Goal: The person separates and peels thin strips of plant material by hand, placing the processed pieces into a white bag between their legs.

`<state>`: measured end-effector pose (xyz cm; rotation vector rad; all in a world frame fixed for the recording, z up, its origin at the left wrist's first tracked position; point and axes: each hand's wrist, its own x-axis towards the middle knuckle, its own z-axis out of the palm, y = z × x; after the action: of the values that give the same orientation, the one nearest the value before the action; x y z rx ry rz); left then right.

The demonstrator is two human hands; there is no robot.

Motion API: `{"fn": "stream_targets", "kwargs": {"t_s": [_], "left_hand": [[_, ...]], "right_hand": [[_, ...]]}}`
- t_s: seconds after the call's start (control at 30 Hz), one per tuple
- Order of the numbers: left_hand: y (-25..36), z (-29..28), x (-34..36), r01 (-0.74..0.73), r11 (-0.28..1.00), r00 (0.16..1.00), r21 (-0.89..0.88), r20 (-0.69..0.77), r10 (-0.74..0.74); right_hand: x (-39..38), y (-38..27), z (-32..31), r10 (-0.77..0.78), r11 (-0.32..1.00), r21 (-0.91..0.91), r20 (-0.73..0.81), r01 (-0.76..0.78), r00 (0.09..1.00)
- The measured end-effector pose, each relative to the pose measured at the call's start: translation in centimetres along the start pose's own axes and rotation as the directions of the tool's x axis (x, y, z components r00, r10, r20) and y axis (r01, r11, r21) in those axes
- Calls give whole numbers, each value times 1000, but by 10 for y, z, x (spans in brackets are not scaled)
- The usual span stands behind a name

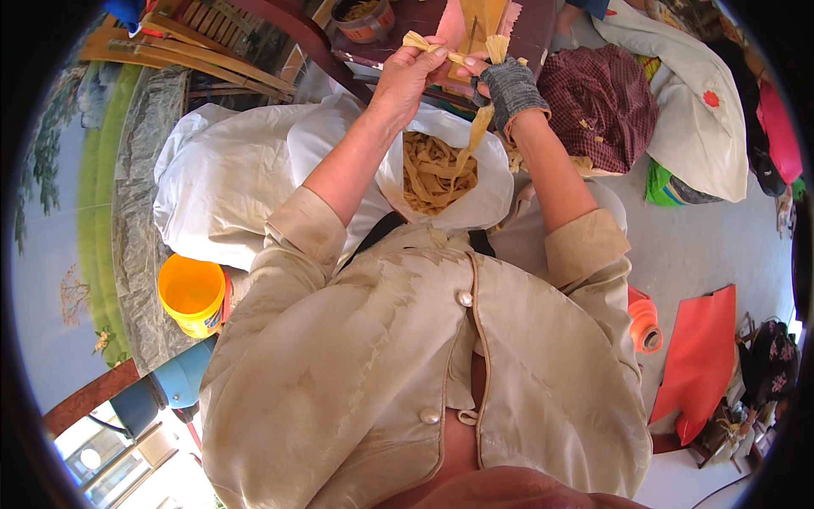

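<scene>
Above white bag [494, 188], hands [402, 78] pinching strip [481, 127], labelled bucket [190, 290]

The strip [456, 58], yellowish tan and creased, runs bunched and narrow beyond the bag's [494, 188] far rim. A flatter length [480, 127] hangs into the bag's mouth, over loose, curled strips [428, 174] inside.

Maroon wooden tabletop [415, 20] up front's got a round tub [370, 32] of tan strips [361, 10] on it, plus a pink cloth [452, 27] with what looks like a flat wooden piece [486, 17] on top. Grey floor [674, 242] on the right holds a green plastic bag [658, 183].
</scene>
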<state>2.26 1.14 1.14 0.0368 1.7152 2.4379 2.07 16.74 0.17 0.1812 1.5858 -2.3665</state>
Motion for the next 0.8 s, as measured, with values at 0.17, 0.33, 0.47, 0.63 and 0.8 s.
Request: {"fn": "stream_targets", "kwargs": {"t_s": [0.17, 0.33, 0.47, 0.63, 0.8], "left_hand": [[-8, -8, 17, 1, 995, 1000, 105, 1, -1], [-11, -2, 31, 29, 995, 998, 92, -64, -23], [-19, -3, 42, -17, 996, 996, 83, -90, 24], [-21, -6, 50, 49, 989, 995, 139, -87, -37], [-29, -9, 58, 173, 953, 980, 249, -137, -142]], "right_hand": [[34, 21, -19, -243, 817, -551, -64, 169, 968], [40, 15, -18, -342, 677, -721, -127, 150, 931], [50, 23, -24, -549, 520, -796, -32, 311, 835], [58, 24, -20, -527, 562, -801, -155, 206, 836], [49, 13, -12, -496, 471, -874, -150, 119, 855]]}}
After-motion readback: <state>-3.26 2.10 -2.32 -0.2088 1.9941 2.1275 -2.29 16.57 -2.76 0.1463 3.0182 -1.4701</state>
